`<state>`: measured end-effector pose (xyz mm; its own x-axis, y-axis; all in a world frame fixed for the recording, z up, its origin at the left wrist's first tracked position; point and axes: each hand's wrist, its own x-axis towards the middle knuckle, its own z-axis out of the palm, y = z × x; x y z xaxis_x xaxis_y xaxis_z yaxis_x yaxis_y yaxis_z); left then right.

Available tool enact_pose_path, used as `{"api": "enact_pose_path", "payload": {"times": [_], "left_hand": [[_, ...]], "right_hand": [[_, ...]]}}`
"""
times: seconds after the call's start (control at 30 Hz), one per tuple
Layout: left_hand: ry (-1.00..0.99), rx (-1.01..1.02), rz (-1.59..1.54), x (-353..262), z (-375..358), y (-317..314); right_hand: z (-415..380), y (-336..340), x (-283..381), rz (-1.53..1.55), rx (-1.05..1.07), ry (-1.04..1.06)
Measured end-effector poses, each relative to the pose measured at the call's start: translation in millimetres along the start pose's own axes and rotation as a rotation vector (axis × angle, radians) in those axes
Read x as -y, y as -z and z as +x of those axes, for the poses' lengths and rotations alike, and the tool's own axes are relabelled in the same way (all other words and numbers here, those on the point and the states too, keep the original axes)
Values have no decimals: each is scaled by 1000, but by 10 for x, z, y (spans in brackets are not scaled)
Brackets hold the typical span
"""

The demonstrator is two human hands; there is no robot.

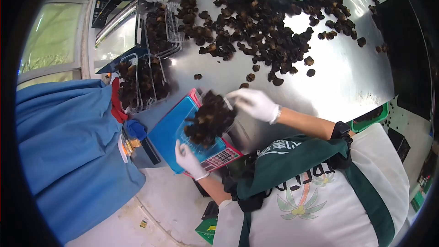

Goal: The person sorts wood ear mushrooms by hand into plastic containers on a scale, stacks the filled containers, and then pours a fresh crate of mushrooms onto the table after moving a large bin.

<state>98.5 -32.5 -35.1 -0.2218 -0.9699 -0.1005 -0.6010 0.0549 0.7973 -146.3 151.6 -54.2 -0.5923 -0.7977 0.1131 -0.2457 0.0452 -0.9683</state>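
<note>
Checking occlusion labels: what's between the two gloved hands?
Head view: a clear plastic tray heaped with dark mushrooms. The left hand grips its near end, the right hand touches the far end; a blue scale sits underneath.

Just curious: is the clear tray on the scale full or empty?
Full: dark mushrooms heap above the clear tray on the scale.
</note>
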Motion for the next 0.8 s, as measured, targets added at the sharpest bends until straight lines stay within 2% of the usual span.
{"api": "enact_pose_path", "payload": {"times": [0.1,0.2,0.27,0.33,0.4,0.47,0.5,0.53,0.6,0.7,0.8], "left_hand": [[114,-122,35,275,125,250],[196,-183,-37,433,120,406],[190,-216,-41,498,141,464],[204,-280,-46,407,49,454],[11,-388,124,309,-26,416],[-169,-467,246,86,22,274],[-242,-479,305,-49,11,236],[-310,-488,368,-147,-1,191],[-381,-446,286,-345,51,38],[-481,-359,259,-641,57,-111],[-456,-334,184,-720,46,-118]], "right_hand": [[233,-210,-80,417,306,-247],[311,-72,-552,-100,107,183],[303,287,-637,-551,-110,91],[307,623,-530,-804,-282,86],[240,815,-586,-1009,-342,-33],[142,949,-747,-1094,-200,-83],[126,989,-785,-1043,-188,-59],[149,1042,-745,-1051,-52,-152],[110,1072,-841,-986,-8,-188],[0,1052,-978,-741,-164,-110],[-67,1063,-828,-495,-285,-288]]}}
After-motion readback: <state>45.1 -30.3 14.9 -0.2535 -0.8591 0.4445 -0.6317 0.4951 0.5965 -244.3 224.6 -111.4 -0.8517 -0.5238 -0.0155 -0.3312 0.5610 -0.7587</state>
